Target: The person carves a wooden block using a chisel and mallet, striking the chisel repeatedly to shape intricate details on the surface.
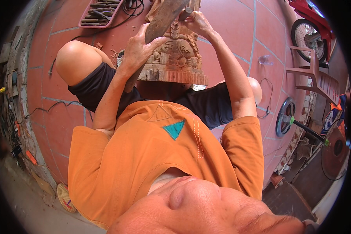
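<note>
One reddish-brown carved wooden statue (175, 54) stands on the red tiled floor (230, 23), between the person's knees. Left hand (138, 50): fingers wrapped tight round one long wooden mallet (162, 21) lying against the statue's left face. Right hand (197, 21): fingers closed on one chisel handle (185, 13) at the statue's top. One pink tray of chisels (99, 13) lies left of the statue; open tile to its right as far as one pink plastic chair (314, 74).

Carving (175, 54) at top centre: raw reddish wood, matt, rough at base. Mallet (160, 23) in my left hand (138, 50): worn, dull wood. Floor tiles (230, 23): smooth matt terracotta. Chair (316, 74), right: matt plastic.
</note>
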A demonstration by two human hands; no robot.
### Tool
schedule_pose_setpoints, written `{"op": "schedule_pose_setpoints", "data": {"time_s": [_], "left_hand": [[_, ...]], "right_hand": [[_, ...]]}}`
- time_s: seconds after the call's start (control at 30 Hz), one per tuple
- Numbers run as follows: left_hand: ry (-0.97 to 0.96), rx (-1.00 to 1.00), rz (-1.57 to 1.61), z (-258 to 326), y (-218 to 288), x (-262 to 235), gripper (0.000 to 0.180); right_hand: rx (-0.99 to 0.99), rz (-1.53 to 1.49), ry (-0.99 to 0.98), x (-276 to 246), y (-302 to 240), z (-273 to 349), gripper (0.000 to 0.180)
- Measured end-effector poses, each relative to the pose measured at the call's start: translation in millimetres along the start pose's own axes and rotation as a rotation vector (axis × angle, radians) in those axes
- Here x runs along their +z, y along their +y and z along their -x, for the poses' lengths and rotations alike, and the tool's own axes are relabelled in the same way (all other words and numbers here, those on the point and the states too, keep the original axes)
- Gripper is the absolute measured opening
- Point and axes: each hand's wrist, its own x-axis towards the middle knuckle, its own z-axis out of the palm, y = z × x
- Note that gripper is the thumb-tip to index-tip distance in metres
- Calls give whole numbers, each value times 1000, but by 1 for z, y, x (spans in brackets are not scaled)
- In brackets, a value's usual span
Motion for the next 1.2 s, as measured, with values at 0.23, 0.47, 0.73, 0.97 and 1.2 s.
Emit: {"op": "schedule_pose_setpoints", "data": {"time_s": [0.23,0.47,0.73,0.97,1.2], "left_hand": [[32,121,89,3,8,0,71],[-114,14,-178,0,1,2,69],[36,157,62,2,13,2,75],[-73,64,-126,-2,1,4,73],[-9,74,-24,-3,1,4,72]], "right_hand": [[-49,145,-22,-7,-39,4,14],[-48,177,-33,0,-39,7,11],[-37,189,-26,1,-35,0,20],[12,97,10,-4,-30,4,26],[19,-94,45,-9,-10,8,23]]}}
